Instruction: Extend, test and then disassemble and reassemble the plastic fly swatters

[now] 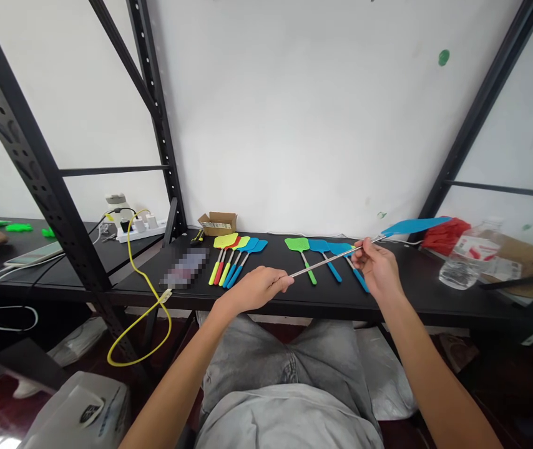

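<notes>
Head view: swatter rod [325, 262] between right fingers [368, 246]

Fly swatters [298, 244] on black shelf [416, 280]

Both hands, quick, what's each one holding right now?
Left hand: closed around one end of the raised blue fly swatter.
Right hand: closed, pinching its metal rod near the blue head.

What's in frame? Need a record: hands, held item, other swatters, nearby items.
Left hand: closed around the handle end of the blue fly swatter
Right hand: fingers on its metal rod, near the head
Left row: two yellow, one red, two blue
Right row: one green, two blue
Back left: cardboard box
Far right: clear plastic bottle
</notes>
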Demonstrator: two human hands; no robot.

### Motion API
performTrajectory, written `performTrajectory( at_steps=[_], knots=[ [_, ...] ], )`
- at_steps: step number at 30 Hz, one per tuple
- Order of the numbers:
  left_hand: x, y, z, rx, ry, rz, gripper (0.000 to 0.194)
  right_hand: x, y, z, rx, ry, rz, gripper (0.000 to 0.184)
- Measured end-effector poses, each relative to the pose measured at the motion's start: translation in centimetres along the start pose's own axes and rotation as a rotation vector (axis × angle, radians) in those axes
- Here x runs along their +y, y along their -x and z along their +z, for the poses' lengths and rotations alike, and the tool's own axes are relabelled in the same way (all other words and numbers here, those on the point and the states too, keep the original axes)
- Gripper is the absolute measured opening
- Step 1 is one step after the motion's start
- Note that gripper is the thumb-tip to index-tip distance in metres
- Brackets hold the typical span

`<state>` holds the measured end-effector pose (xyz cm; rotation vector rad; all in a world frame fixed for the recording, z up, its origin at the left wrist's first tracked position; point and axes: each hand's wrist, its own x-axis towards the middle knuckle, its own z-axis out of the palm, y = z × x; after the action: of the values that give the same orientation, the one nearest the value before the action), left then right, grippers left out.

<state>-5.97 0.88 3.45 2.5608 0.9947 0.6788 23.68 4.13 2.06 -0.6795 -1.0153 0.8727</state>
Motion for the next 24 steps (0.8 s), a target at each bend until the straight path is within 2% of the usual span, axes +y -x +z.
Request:
performTrajectory(
  at_steps=[5, 8, 13, 16, 20, 24],
  knots=[
    [1.0, 0.3, -0.4, 0.049, -0.073, 0.001, 0.043, -1.3, 0.5, 0.3, -0.080, -0.027, 0.016, 0.032],
    [1.5, 0.2, -0.2, 0.099, -0.168, -0.018, 0.041, -1.3, 1.5, 1.9, -0.175, -0.027, 0.057, 0.034],
    [2.1, 0.0, 0.8, 0.141, -0.289, -0.020, 0.040, 0.2, 3.5, 4.9, -0.362, 0.084, 0.166, 0.041],
    [2.5, 0.0, 1.0, 0.133, -0.294, -0.031, 0.042, 0.4, 3.7, 5.1, -0.332, 0.103, 0.142, 0.040],
    [3.4, -0.2, 1.1, 0.113, -0.277, -0.049, 0.043, -0.3, 3.0, 4.4, -0.234, 0.081, 0.097, 0.038],
    [3.9, -0.5, 1.3, 0.123, -0.287, -0.044, 0.043, -0.8, 2.8, 4.3, -0.192, 0.050, 0.042, 0.036]
  ],
)
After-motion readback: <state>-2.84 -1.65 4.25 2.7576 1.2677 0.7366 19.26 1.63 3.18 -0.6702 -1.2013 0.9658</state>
